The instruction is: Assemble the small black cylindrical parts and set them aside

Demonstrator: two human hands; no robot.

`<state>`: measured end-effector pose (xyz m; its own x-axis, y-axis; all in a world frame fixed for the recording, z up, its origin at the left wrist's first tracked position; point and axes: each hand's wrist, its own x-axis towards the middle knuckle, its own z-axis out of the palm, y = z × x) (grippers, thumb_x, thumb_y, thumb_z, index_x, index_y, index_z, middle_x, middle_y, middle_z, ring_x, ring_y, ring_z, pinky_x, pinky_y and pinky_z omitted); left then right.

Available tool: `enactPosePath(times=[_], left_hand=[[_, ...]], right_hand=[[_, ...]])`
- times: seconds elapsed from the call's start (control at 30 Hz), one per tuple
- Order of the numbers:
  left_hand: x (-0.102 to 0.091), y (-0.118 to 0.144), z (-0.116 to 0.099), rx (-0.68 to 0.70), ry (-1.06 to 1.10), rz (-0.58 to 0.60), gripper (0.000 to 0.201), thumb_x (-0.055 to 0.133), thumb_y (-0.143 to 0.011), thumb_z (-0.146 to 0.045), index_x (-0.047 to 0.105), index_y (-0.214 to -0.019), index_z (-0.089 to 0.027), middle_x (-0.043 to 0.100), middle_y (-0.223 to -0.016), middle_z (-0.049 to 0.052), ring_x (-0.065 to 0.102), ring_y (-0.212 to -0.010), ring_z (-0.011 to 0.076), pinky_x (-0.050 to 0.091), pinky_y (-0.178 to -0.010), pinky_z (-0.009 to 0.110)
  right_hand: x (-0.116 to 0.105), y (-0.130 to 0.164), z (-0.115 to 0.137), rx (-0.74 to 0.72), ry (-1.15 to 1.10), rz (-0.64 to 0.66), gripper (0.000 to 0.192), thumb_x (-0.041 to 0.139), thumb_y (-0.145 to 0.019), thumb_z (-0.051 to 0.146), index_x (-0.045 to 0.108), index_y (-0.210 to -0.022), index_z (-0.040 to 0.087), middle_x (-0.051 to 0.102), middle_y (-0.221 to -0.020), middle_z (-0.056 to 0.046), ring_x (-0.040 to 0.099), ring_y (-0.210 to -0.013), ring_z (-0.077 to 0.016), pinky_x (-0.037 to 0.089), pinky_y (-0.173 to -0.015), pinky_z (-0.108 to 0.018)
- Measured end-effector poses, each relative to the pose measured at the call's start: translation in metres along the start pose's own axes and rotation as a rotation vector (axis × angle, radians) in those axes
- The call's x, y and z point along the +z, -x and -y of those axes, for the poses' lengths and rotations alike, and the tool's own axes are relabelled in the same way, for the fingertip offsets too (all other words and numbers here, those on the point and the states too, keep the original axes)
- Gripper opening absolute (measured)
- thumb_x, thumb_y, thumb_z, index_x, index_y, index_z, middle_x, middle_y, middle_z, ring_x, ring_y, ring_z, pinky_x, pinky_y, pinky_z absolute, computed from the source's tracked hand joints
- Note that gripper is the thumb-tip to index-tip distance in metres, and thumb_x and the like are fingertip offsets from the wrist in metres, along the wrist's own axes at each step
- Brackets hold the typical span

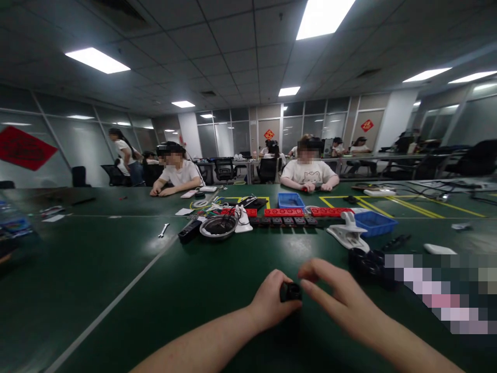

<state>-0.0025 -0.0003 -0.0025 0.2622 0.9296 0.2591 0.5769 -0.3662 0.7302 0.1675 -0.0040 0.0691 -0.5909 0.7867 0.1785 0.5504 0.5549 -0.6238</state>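
Observation:
Fingers of my left hand [267,300] wrap round a small black object [291,291], just above the green table [202,311]. Its near end shows a dark recess; the rest is covered by my palm, so its kind is unclear. My right hand [337,292] is just to the right of it, thumb and fingers apart, holding nothing. A narrow gap separates the right fingertips from the black object. Farther right lies a cluster of black round parts [367,263].
Ahead are a round black-rimmed dish-like item [218,227], a white clamp-like stand [348,232], a blue bin [375,224], red strips [283,212] and cables. A wrench [163,230] lies to the left. Two people sit across the table.

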Motion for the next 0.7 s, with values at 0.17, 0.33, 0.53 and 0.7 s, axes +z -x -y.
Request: enactPosePath(times=[0.17,0.33,0.53,0.7], left_hand=[[-0.003,-0.003,0.004,-0.037,0.049,0.025,0.028,0.064,-0.061,-0.027,0.051,-0.084,-0.018,0.047,-0.083,0.000,0.044,-0.074,0.0140,0.034,-0.062,0.023],[-0.005,-0.006,0.006,-0.071,0.091,0.049,0.031,0.066,-0.059,-0.026,0.051,-0.085,-0.018,0.046,-0.082,0.000,0.043,-0.071,0.0128,0.034,-0.061,0.022],[-0.005,-0.008,0.010,-0.081,0.097,0.071,0.034,0.068,-0.056,-0.027,0.051,-0.085,-0.019,0.045,-0.081,-0.001,0.043,-0.070,0.0127,0.034,-0.061,0.022],[-0.006,-0.010,0.014,-0.071,0.107,0.091,0.035,0.068,-0.056,-0.029,0.052,-0.085,-0.019,0.045,-0.082,-0.001,0.043,-0.070,0.0121,0.033,-0.057,0.020]], right_hand=[[0.011,-0.015,-0.022,0.062,-0.026,0.292,0.032,0.054,-0.066,0.013,0.044,-0.097,0.019,0.054,-0.082,0.001,0.050,-0.073,-0.0127,0.038,-0.062,-0.022],[0.014,-0.016,-0.030,0.073,0.010,0.236,0.026,0.055,-0.066,0.019,0.043,-0.088,0.020,0.054,-0.082,0.001,0.049,-0.071,-0.0130,0.037,-0.060,-0.022],[0.005,-0.023,-0.045,0.144,-0.150,0.395,0.048,0.056,-0.065,0.020,0.038,-0.109,0.020,0.054,-0.090,-0.002,0.052,-0.074,-0.0145,0.040,-0.064,-0.024],[0.019,-0.033,-0.057,0.049,-0.179,0.355,0.025,0.054,-0.066,0.016,0.055,-0.091,0.018,0.055,-0.088,-0.002,0.051,-0.082,-0.0174,0.039,-0.072,-0.027]])
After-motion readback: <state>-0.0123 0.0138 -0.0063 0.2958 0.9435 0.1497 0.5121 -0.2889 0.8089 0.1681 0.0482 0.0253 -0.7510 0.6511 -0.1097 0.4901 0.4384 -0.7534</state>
